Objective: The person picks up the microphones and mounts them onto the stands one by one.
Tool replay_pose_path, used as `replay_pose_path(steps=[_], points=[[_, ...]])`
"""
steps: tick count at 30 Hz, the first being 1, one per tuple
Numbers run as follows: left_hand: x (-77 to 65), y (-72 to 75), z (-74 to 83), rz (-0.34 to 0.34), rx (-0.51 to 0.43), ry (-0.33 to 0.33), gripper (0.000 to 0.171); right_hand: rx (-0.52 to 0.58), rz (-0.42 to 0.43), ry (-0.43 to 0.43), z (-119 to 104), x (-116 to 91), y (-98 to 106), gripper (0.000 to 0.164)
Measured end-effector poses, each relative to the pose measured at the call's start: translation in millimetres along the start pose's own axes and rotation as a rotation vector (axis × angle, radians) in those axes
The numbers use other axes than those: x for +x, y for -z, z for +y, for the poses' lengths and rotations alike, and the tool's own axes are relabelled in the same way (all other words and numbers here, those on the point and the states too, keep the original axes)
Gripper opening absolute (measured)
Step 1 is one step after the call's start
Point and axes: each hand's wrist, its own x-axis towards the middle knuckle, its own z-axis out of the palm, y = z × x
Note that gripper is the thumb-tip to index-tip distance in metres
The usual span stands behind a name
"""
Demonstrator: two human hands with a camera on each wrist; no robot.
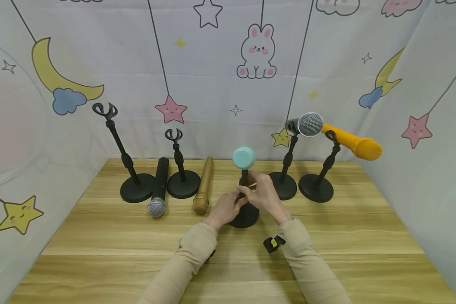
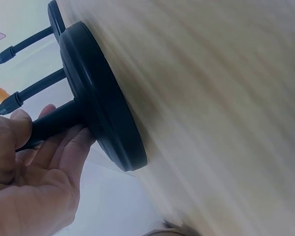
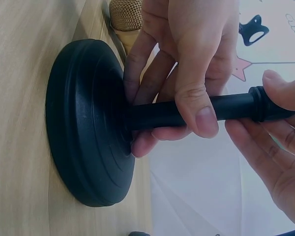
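A black desk microphone stand (image 1: 245, 217) stands upright mid-table, a mint-green microphone (image 1: 244, 158) at its top with its round head facing me. My left hand (image 1: 226, 207) grips the lower pole (image 3: 155, 116) just above the round base, thumb across the near side and fingers behind. Higher up, my right hand (image 1: 264, 192) pinches the collar (image 3: 258, 104) of the pole between thumb and fingers. In the left wrist view the base (image 2: 105, 103) sits on the wooden table. The microphone's handle is hidden behind its head.
To the left are two bare stands, one tall (image 1: 127, 162) and one short (image 1: 179, 158), with a black microphone (image 1: 161, 177) and a gold microphone (image 1: 205, 181) lying beside them. At right, two stands hold a silver-headed microphone (image 1: 310, 124) and an orange microphone (image 1: 349, 141). A patterned curtain (image 1: 220, 84) hangs behind.
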Motion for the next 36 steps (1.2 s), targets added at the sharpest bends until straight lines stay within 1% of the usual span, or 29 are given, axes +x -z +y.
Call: replay_pose_path(steps=[7,11,13,16,19,21,29,36], points=[[-1.3,0.5,-0.2,-0.009,-0.009,0.002,0.033,0.036,-0.055,-0.019,0.4,0.4,1.1,0.011],[-1.5,0.6,-0.4,-0.007,-0.006,-0.002,0.034,0.050,-0.061,-0.036,0.4,0.1,1.1,0.011],[-1.6,0.3,-0.8,0.001,0.004,-0.010,0.034,0.047,-0.041,-0.052,0.6,-0.7,0.4,0.016],[-1.5,0.1,-0.5,0.003,0.003,-0.010,0.033,0.041,0.014,-0.062,0.9,-1.8,-1.0,0.024],[-1.1,0.2,-0.1,0.000,-0.010,-0.003,0.033,0.035,0.058,-0.047,1.5,-2.3,-2.1,0.026],[-0.8,0.3,0.1,-0.001,-0.012,-0.005,0.033,0.033,0.066,-0.033,2.0,-2.4,-2.4,0.025],[-0.5,0.6,0.2,0.003,-0.015,-0.010,0.034,0.020,0.040,-0.017,2.4,-1.5,-0.8,0.022],[-0.9,1.1,-0.2,-0.004,-0.017,-0.003,0.034,0.040,-0.012,-0.051,1.2,-1.7,1.5,0.017]])
